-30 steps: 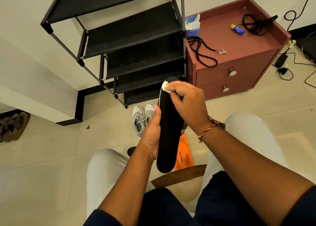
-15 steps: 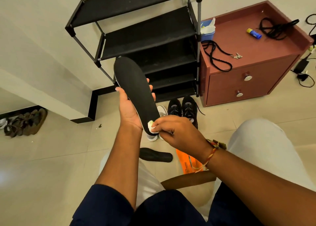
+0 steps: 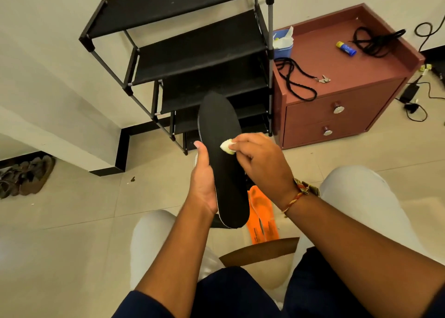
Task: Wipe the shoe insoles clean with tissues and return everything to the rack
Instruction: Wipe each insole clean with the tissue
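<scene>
- Upper shelves of the rack [image 3: 192, 50] look open to me from the front.
- That black insole [image 3: 221, 163] covers my way to the lower ones.
- Right side: cabinet [image 3: 337, 115] hugs the rack; orange insoles [image 3: 262, 216] on the floor [image 3: 72, 221] below.

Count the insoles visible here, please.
3: a black insole held in the left hand, and two orange insoles overlapping on the floor. More may be hidden behind it.

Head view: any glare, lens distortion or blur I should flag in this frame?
Head view: wide-angle bend, the shoe rack posts lean and splay. Head view: soft glare washes out the floor tiles at lower left. Head view: the black insole reads near-flat black, with little texture. Head view: the right hand and tissue show only slight softness.
</scene>
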The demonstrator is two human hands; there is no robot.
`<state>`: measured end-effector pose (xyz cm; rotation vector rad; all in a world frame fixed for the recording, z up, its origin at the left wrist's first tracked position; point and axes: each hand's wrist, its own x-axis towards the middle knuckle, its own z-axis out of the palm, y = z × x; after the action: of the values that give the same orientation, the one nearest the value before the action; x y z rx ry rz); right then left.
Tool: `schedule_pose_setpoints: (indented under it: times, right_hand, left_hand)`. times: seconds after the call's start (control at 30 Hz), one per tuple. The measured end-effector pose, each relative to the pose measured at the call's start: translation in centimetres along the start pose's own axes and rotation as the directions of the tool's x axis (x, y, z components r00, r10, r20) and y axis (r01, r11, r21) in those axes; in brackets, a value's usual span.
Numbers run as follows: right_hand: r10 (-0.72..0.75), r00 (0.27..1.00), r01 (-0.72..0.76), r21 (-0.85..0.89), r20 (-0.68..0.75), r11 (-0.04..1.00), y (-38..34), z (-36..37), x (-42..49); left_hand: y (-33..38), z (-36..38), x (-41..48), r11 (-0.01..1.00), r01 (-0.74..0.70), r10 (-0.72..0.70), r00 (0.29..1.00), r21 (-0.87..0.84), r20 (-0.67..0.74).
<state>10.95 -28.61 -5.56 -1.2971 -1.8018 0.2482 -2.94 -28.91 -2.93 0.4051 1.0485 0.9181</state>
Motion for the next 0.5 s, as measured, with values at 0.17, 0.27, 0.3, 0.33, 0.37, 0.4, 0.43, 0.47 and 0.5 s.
schedule_pose_setpoints:
  times: [0.17,0.27,0.3,0.33,0.37,0.4,0.43,0.47,0.5]
  right_hand:
    - [0.079,0.991,-0.083,-0.041,-0.106,0.996,1.9,-0.8,1.6]
    - [0.169,0.976,-0.172,-0.014,-0.134,0.985,3.2,-0.9,2.5]
    - [0.202,0.969,-0.204,0.000,-0.140,0.979,3.6,-0.9,2.7]
    - [0.244,0.959,-0.243,0.029,-0.144,0.970,4.0,-0.9,3.0]
    - [0.307,0.942,-0.300,0.076,-0.137,0.951,4.3,-1.0,3.1]
    - [0.387,0.915,-0.373,0.131,-0.111,0.919,4.6,-1.0,3.2]
    - [0.466,0.882,-0.448,0.182,-0.073,0.875,5.0,-1.1,3.3]
    - [0.531,0.847,-0.512,0.222,-0.031,0.830,5.4,-0.9,3.2]
    - [0.576,0.817,-0.560,0.250,0.010,0.790,5.8,-0.7,3.1]
  left_hand:
    - [-1.5,0.6,-0.9,0.992,0.087,-0.088,0.996,0.090,0.007]
    - [-1.7,0.1,-0.7,0.985,0.119,-0.114,0.992,0.121,-0.053]
    - [-1.6,-0.2,-0.5,0.986,0.120,-0.111,0.990,0.116,-0.084]
    - [-1.6,-0.4,-0.5,0.989,0.119,-0.108,0.988,0.094,-0.112]
    - [-1.5,-0.7,-0.3,0.992,0.107,-0.097,0.986,0.064,-0.139]
    - [-1.3,-1.1,-0.2,0.996,0.084,-0.076,0.983,0.040,-0.168]
    - [-1.1,-1.7,0.2,0.998,0.049,-0.041,0.979,0.034,-0.200]
    - [-0.8,-2.2,0.4,0.999,0.009,0.001,0.972,0.040,-0.235]
    - [-0.5,-2.8,0.7,0.998,-0.033,0.045,0.961,0.047,-0.273]
